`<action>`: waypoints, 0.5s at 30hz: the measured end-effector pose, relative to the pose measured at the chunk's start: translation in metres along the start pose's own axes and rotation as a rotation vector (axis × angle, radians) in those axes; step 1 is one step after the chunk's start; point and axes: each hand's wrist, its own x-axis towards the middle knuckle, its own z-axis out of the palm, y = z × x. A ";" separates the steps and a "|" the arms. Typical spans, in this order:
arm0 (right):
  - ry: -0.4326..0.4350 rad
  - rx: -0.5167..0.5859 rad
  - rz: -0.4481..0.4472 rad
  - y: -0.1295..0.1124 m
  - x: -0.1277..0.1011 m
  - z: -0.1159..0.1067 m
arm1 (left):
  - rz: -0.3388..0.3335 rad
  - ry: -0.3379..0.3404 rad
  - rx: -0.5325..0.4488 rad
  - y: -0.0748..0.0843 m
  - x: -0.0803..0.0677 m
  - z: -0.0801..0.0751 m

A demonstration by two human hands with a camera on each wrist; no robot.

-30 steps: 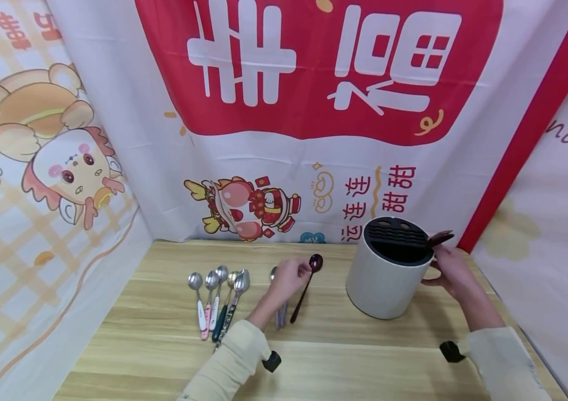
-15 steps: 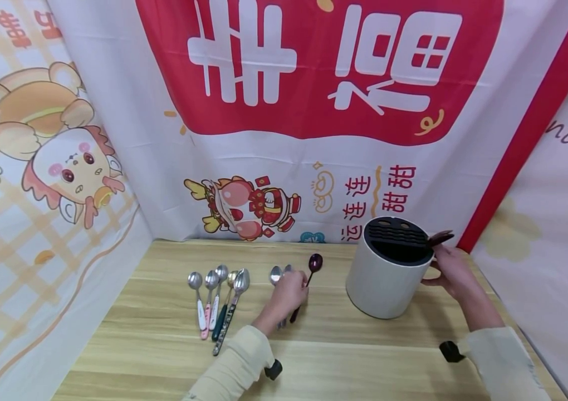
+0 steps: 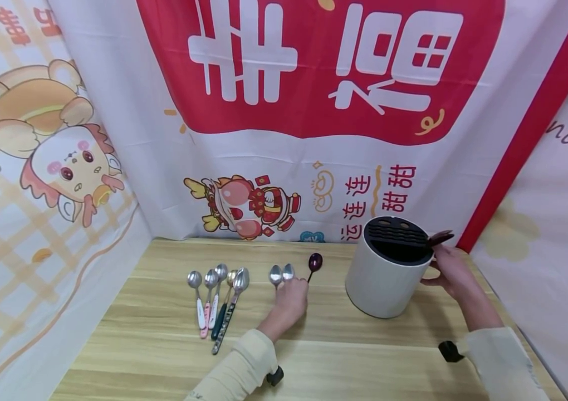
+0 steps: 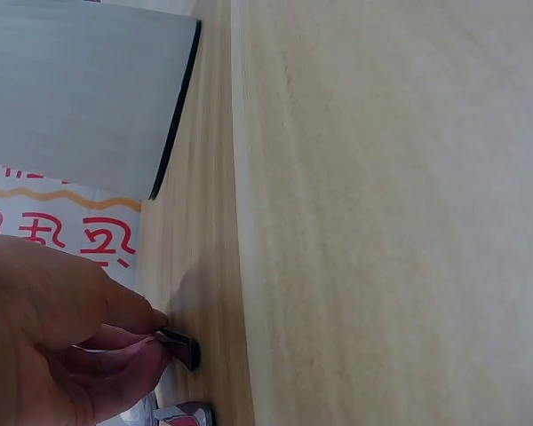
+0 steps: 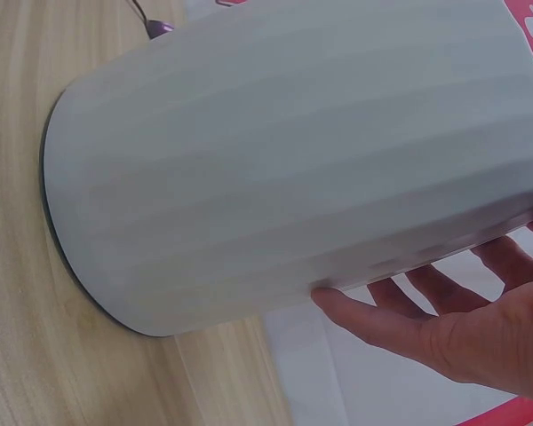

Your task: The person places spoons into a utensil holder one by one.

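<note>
My left hand (image 3: pixel 291 303) pinches the handle of a dark purple spoon (image 3: pixel 316 262) lying on the table. In the left wrist view, the dark handle end (image 4: pixel 183 348) pokes out from between my thumb and fingers. Two silver spoons (image 3: pixel 276 274) lie beside it, their handles mostly covered by my hand. My right hand (image 3: pixel 456 273) rests against the side of a pale grey utensil holder (image 3: pixel 381 284), its thumb and fairly straight fingers touching the wall in the right wrist view. Dark reddish-brown spoons (image 3: pixel 440 238) stick out at the holder's rim above that hand.
Several spoons with white, pink, green and patterned handles (image 3: pixel 216 303) lie in a group on the left of the wooden table (image 3: pixel 354 370). A printed cloth (image 3: pixel 264 150) hangs along the back edge. The holder has a black slotted top (image 3: pixel 396 231).
My left hand has slid down toward me, from the purple spoon's bowl to its handle, uncovering the bowls of the two silver spoons. My right hand has stayed at the holder.
</note>
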 end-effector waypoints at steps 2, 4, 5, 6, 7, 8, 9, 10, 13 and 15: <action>0.000 0.001 0.000 0.001 0.000 -0.001 | -0.006 -0.005 -0.016 0.001 0.000 0.000; 0.001 0.003 -0.002 0.001 0.000 -0.001 | -0.015 -0.013 -0.050 0.001 0.000 -0.001; 0.001 0.003 -0.002 0.001 0.000 -0.001 | -0.021 -0.019 -0.067 0.002 0.000 -0.001; 0.003 -0.001 -0.002 0.002 0.000 -0.001 | -0.028 -0.029 -0.086 0.002 0.001 -0.001; 0.004 -0.004 -0.002 0.001 0.000 -0.001 | -0.034 -0.037 -0.103 0.002 0.001 -0.001; 0.004 -0.004 -0.002 0.001 0.000 -0.001 | -0.042 -0.048 -0.127 0.002 0.002 -0.001; 0.005 -0.003 -0.002 0.001 0.000 0.000 | -0.052 -0.059 -0.148 0.002 0.002 -0.001; 0.005 -0.003 -0.002 0.001 0.000 0.000 | -0.058 -0.067 -0.156 0.002 0.003 -0.001; 0.007 -0.001 0.000 0.000 -0.001 0.001 | -0.078 -0.096 -0.181 0.002 0.006 -0.001; 0.008 -0.002 0.000 -0.001 -0.002 0.001 | -0.096 -0.121 -0.208 0.001 0.008 -0.002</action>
